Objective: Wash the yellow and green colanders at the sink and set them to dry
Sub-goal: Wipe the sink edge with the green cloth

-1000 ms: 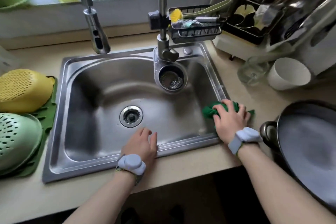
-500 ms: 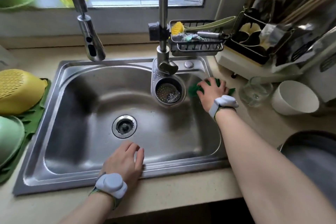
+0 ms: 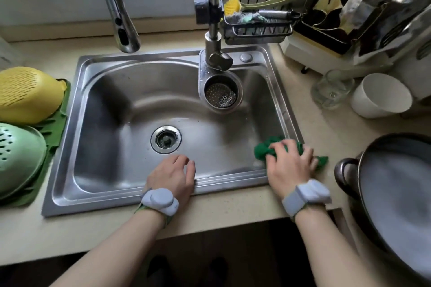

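At nine o'clock, the yellow colander (image 3: 28, 94) is seen upside down on the green mat (image 3: 58, 123). Just below it, at about eight o'clock, the green colander (image 3: 19, 158) is laid upside down on the same mat. Both look washed and set to dry already, so the main job seems done. In the middle, the sink (image 3: 93, 170) is seen with no dishes in it. At six o'clock, the left hand (image 3: 173, 176) is rested on the front rim with loose fingers, and nothing is held in it. At four o'clock, a green cloth (image 3: 264, 150) is pressed onto the sink's front right corner by the right hand (image 3: 289, 165), and fingers are bent over it. Half a second ago the cloth was up by the tap; now it has been pulled back down the right rim. So only tidying up is being done, it seems.
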`<action>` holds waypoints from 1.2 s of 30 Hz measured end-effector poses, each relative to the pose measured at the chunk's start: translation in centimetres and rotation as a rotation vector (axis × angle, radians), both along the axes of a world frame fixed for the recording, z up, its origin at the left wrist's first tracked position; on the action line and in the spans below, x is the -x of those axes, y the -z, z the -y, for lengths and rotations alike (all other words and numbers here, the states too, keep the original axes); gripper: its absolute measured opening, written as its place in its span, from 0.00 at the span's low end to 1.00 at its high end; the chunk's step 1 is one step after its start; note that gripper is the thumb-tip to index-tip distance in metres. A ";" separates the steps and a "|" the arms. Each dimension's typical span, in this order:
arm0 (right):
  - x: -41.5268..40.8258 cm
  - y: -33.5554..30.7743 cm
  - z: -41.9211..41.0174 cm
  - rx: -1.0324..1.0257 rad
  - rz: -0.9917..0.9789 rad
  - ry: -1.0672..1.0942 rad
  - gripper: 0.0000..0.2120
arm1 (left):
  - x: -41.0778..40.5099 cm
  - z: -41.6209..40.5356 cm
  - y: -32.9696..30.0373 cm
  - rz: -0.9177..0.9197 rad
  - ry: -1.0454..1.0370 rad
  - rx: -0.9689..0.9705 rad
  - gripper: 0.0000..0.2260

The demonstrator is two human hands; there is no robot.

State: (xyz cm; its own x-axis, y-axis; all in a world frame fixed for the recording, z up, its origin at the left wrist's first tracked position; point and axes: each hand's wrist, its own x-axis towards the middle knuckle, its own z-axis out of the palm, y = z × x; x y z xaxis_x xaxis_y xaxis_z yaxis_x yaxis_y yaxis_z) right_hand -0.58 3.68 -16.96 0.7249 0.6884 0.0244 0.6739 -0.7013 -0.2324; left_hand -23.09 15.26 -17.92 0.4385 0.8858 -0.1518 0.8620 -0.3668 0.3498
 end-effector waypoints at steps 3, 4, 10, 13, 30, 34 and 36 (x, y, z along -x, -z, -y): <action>5.4 -0.7 -0.2 -0.027 -0.158 0.068 0.13 | 0.4 0.0 -0.1 0.006 0.009 0.028 0.11; 7.1 -0.8 -1.1 -0.027 -0.189 0.036 0.14 | 0.1 0.1 0.0 0.008 0.011 0.035 0.11; 16.4 -1.2 -6.7 -0.006 -0.382 -0.122 0.16 | 2.0 -2.5 -1.3 0.296 -0.159 0.224 0.10; 17.2 -1.6 -9.5 -0.175 -0.590 -0.056 0.14 | 5.2 -7.0 -3.1 0.361 -0.112 0.206 0.09; 22.4 -6.2 -44.0 -0.379 -0.292 -0.333 0.12 | 9.1 -33.9 -3.0 -0.285 -0.129 -0.017 0.19; 19.9 -4.9 -49.6 -0.328 -0.162 -0.328 0.11 | 9.6 -34.3 -2.5 -0.234 -0.112 -0.098 0.18; 18.8 -4.5 -51.3 -0.207 -0.071 -0.375 0.12 | 10.2 -34.2 -1.7 -0.238 -0.068 -0.035 0.24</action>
